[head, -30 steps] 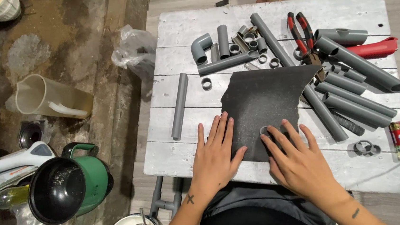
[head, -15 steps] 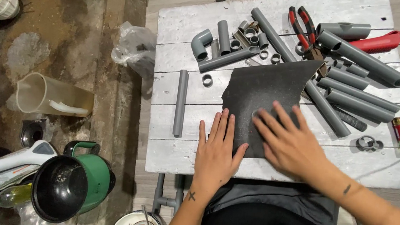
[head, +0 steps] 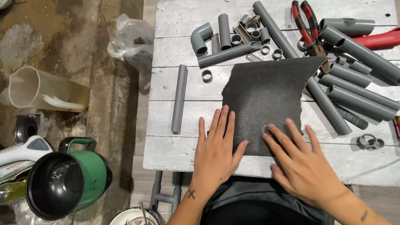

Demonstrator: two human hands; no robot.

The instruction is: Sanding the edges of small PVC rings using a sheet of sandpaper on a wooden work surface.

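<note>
Sandpaper sheet [head: 263, 101] lies on the white table [head: 179, 15], left hand [head: 216, 149] flat on its corner, right hand [head: 303, 166] open-fingered pressing something small; it could skid toward the pipes [head: 360, 99]

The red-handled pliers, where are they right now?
In the head view, the red-handled pliers lie at the table's far right, among grey pipes, beyond the dark sandpaper sheet.
</note>
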